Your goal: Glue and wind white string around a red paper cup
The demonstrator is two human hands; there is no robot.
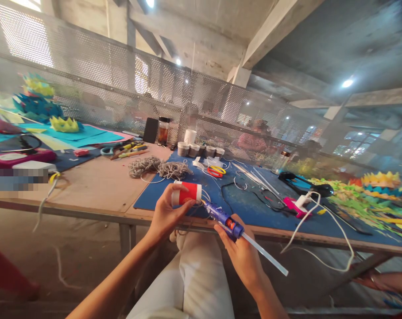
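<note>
A red and white cup (pixel 190 191) lies sideways in my left hand (pixel 170 208), its fingers and thumb wrapped round it. My right hand (pixel 238 241) is closed round a blue glue gun (pixel 222 218), whose nozzle points at the white rim of the cup. A long translucent glue stick (pixel 265 254) sticks out of the gun's back end toward the lower right. Thin white string (pixel 205 195) hangs beside the cup's rim. Both hands are at the front edge of the blue mat (pixel 247 208).
Bundles of grey cord (pixel 157 168) lie behind the cup. Farther back are scissors (pixel 216 171), small lidded pots (pixel 194 150) and a jar (pixel 163 131). A white cable (pixel 342 230) loops over the right edge near a pink socket block (pixel 296 207). Another person's arm (pixel 383 281) shows at lower right.
</note>
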